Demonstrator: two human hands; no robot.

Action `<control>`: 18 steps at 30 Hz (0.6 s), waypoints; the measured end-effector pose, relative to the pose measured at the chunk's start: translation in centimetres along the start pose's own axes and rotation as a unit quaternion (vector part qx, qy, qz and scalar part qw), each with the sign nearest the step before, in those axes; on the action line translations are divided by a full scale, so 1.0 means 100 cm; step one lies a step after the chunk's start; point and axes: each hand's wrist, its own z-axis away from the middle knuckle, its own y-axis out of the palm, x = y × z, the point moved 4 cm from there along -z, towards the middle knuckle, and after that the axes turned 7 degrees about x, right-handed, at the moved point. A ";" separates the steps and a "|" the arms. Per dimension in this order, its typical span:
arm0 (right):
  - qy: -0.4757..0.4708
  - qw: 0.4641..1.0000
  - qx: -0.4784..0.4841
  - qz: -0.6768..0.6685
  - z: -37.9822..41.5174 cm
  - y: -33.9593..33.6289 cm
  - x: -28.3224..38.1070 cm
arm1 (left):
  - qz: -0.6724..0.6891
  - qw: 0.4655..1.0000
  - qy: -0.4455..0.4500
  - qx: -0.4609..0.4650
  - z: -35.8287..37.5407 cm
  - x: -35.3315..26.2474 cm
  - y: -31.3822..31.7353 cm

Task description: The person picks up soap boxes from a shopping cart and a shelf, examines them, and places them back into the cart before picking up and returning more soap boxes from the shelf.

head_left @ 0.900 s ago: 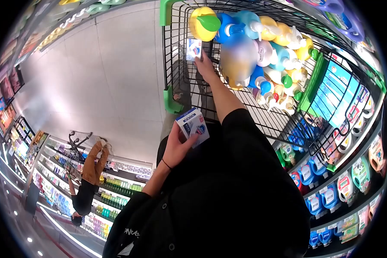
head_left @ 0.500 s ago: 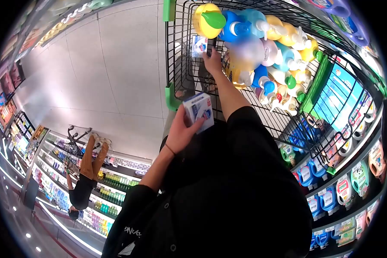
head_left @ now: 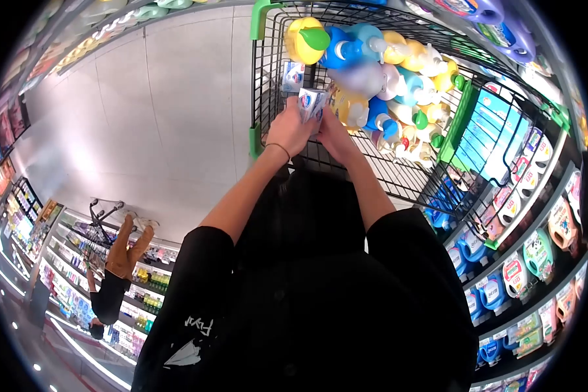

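Observation:
My left hand [head_left: 289, 132] is closed around the side of a small white and blue soap box [head_left: 311, 102] inside the near end of the shopping cart [head_left: 257, 91]. My right hand [head_left: 335, 138] curls against the other side of that box; its fingertips are partly hidden. Just beyond lies a second soap box [head_left: 293, 76] by the cart's left wire wall. A yellow bottle with a green cap [head_left: 300, 43] stands behind it. To the right, several pump bottles [head_left: 379, 85] in blue, yellow and white crowd the basket.
Shelves of detergent bottles [head_left: 493, 297] curve along the right side. Pale floor [head_left: 170, 98] stretches to the left of the cart. A person [head_left: 114, 281] with another cart stands farther off near lit shelves at lower left.
My left hand has carried its soap box forward into the cart. My right hand has let go of the other box, which stays in the cart, and joined my left.

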 end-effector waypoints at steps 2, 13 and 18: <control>0.000 0.992 -0.063 0.109 0.002 0.003 0.011 | -0.018 0.999 0.028 -0.001 -0.003 -0.002 0.001; 0.041 0.996 -0.034 0.064 -0.047 0.016 0.017 | -0.042 0.979 0.187 -0.074 0.011 0.002 -0.058; 0.012 0.970 -0.175 0.169 -0.063 -0.022 0.004 | -0.043 0.902 0.318 -0.289 0.020 -0.013 -0.101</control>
